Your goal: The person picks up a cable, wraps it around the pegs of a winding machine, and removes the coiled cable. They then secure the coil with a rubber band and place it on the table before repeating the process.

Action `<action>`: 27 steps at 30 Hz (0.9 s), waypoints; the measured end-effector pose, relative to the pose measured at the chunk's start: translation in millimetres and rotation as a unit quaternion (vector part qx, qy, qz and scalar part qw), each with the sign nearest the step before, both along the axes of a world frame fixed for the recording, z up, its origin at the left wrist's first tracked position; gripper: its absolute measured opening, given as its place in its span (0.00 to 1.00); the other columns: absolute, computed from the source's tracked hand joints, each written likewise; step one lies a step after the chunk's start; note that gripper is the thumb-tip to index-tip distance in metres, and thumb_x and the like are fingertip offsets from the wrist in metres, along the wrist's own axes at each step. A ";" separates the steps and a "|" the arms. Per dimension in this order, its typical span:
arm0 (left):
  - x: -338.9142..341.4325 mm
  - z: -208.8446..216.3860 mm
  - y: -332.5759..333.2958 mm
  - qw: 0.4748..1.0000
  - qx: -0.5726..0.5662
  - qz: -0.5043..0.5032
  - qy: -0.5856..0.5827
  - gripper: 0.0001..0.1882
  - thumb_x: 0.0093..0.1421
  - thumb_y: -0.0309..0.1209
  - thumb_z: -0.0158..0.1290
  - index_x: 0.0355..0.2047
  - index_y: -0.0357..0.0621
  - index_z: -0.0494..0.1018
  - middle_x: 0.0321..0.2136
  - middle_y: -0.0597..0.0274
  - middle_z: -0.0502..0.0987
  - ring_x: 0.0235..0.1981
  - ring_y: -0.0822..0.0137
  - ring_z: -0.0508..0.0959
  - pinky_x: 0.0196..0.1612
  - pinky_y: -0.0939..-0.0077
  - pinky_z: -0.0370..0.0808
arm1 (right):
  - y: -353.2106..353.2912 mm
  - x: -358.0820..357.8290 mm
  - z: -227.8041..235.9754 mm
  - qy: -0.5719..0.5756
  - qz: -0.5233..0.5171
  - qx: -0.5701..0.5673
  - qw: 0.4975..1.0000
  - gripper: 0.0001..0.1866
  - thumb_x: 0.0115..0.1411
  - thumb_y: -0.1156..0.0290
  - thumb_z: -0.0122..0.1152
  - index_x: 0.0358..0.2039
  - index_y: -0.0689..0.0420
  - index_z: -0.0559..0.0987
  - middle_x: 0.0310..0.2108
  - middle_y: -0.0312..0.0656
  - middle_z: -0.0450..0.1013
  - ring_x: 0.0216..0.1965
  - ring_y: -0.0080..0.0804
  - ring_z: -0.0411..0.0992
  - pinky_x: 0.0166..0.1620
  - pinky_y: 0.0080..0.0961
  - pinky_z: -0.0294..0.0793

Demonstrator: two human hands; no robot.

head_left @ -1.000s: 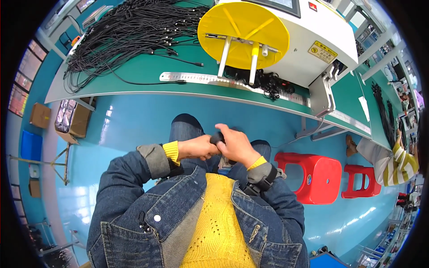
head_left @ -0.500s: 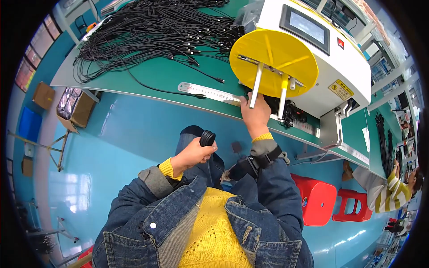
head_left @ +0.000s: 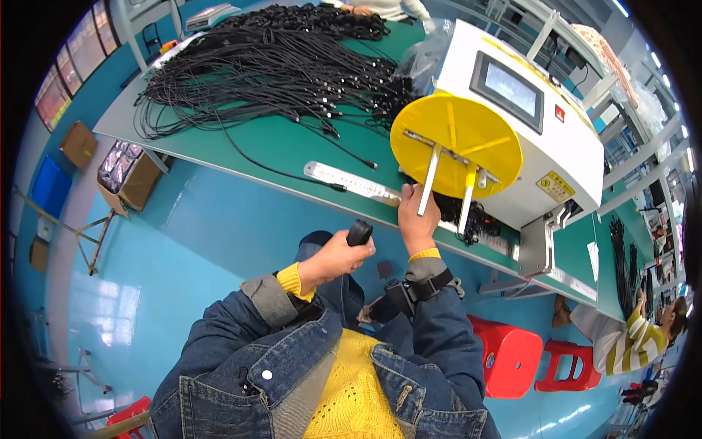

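My left hand (head_left: pixel 330 260) is closed around a coiled black cable (head_left: pixel 359 233), held above my lap in front of the table edge. My right hand (head_left: pixel 419 219) reaches over the table edge, below the yellow disc (head_left: pixel 453 132) of a winding machine (head_left: pixel 523 139). A metal post crosses in front of that hand, and its fingertips are hidden, so what they touch does not show. To its left lies a steel ruler (head_left: pixel 351 181); to its right sits a tangle of small black ties (head_left: pixel 475 221).
A large heap of black cables (head_left: pixel 256 69) covers the far left of the green table (head_left: pixel 292 154), one trailing toward the ruler. Red stools (head_left: pixel 508 358) stand to my right. At the far right is a person in striped clothing (head_left: pixel 636 340); another person's hand (head_left: pixel 360 10) shows behind the heap.
The view has shifted, so the table and machine sit lower. My left hand has turned the coil, now seen more from its side. My right hand stays beneath the disc. A person's arms now show behind the heap.
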State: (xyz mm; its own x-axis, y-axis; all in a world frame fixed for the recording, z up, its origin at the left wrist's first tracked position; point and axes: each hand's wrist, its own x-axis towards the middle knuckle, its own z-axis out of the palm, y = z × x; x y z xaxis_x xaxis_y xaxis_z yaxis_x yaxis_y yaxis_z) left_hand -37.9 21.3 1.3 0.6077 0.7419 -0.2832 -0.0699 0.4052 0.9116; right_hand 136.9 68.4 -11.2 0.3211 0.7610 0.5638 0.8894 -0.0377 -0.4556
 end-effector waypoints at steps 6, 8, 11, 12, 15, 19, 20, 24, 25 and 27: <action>-5.2 8.8 -6.3 1.000 0.009 -0.001 0.030 0.06 0.54 0.31 0.51 0.24 0.46 0.65 0.15 0.72 0.62 0.14 0.80 0.62 0.16 0.86 0.58 | 4.8 3.8 -15.3 -0.026 0.024 -0.005 0.999 0.11 0.54 0.65 0.54 0.27 0.62 0.73 0.23 0.46 0.71 0.23 0.42 0.70 0.27 0.33 0.68; -10.3 8.6 -4.5 0.999 0.027 0.045 0.013 0.07 0.54 0.32 0.50 0.24 0.46 0.65 0.14 0.72 0.63 0.13 0.80 0.62 0.15 0.86 0.58 | -4.7 2.3 -18.0 0.231 0.132 -0.019 0.964 0.11 0.55 0.66 0.55 0.27 0.62 0.73 0.22 0.40 0.70 0.20 0.30 0.67 0.23 0.24 0.65; -12.4 7.0 21.7 0.989 0.080 0.105 -0.064 0.08 0.56 0.34 0.50 0.24 0.45 0.67 0.16 0.70 0.66 0.15 0.80 0.64 0.17 0.84 0.61 | -32.4 -4.4 2.1 0.457 0.210 -0.067 0.862 0.10 0.56 0.66 0.56 0.28 0.62 0.74 0.21 0.34 0.69 0.18 0.21 0.63 0.21 0.16 0.61; -8.8 10.7 25.3 0.990 0.073 0.102 -0.063 0.08 0.56 0.34 0.50 0.24 0.45 0.67 0.16 0.70 0.66 0.15 0.80 0.64 0.17 0.84 0.61 | -45.1 -7.6 16.2 0.552 0.242 -0.101 0.791 0.10 0.56 0.66 0.56 0.28 0.62 0.74 0.20 0.32 0.68 0.18 0.17 0.61 0.20 0.13 0.59; 8.2 25.5 27.3 0.987 0.114 0.100 -0.055 0.08 0.57 0.34 0.49 0.26 0.43 0.68 0.19 0.67 0.68 0.18 0.78 0.68 0.20 0.84 0.65 | -68.2 -6.6 30.2 0.648 0.274 -0.149 0.694 0.09 0.56 0.67 0.56 0.28 0.60 0.75 0.20 0.30 0.67 0.18 0.13 0.58 0.20 0.09 0.55; 20.6 16.0 16.8 0.994 0.034 -0.019 -0.107 0.07 0.56 0.31 0.51 0.28 0.41 0.69 0.21 0.66 0.70 0.21 0.77 0.70 0.22 0.84 0.68 | -90.7 -0.1 26.4 0.661 0.292 -0.195 0.663 0.08 0.57 0.67 0.55 0.29 0.59 0.76 0.19 0.31 0.67 0.17 0.13 0.57 0.19 0.09 0.54; 22.6 14.7 14.2 0.994 0.031 -0.024 -0.105 0.07 0.56 0.31 0.51 0.28 0.41 0.69 0.21 0.66 0.70 0.21 0.77 0.70 0.22 0.84 0.68 | -95.0 2.4 24.1 0.658 0.292 -0.208 0.662 0.09 0.57 0.67 0.55 0.29 0.59 0.76 0.19 0.30 0.67 0.17 0.13 0.58 0.18 0.09 0.55; 21.9 6.5 5.4 0.996 0.049 -0.042 -0.068 0.06 0.54 0.28 0.52 0.31 0.41 0.67 0.24 0.66 0.70 0.20 0.74 0.70 0.22 0.84 0.68 | -108.6 6.8 8.3 0.648 0.299 -0.175 0.679 0.09 0.57 0.67 0.55 0.28 0.60 0.76 0.20 0.31 0.68 0.17 0.14 0.61 0.19 0.10 0.58; 20.6 1.2 7.2 0.996 0.066 -0.024 -0.048 0.06 0.54 0.27 0.52 0.31 0.41 0.67 0.24 0.66 0.70 0.20 0.74 0.70 0.22 0.84 0.68 | -111.3 5.9 6.6 0.643 0.305 -0.153 0.686 0.08 0.57 0.67 0.55 0.28 0.60 0.76 0.20 0.32 0.69 0.18 0.14 0.62 0.19 0.10 0.59; 15.9 -6.6 10.6 0.995 0.099 0.014 -0.008 0.06 0.53 0.25 0.52 0.31 0.41 0.66 0.23 0.66 0.69 0.20 0.74 0.70 0.22 0.84 0.68 | -128.8 -9.8 13.7 0.673 0.327 -0.122 0.652 0.08 0.56 0.68 0.56 0.30 0.60 0.76 0.21 0.33 0.70 0.19 0.15 0.63 0.20 0.11 0.61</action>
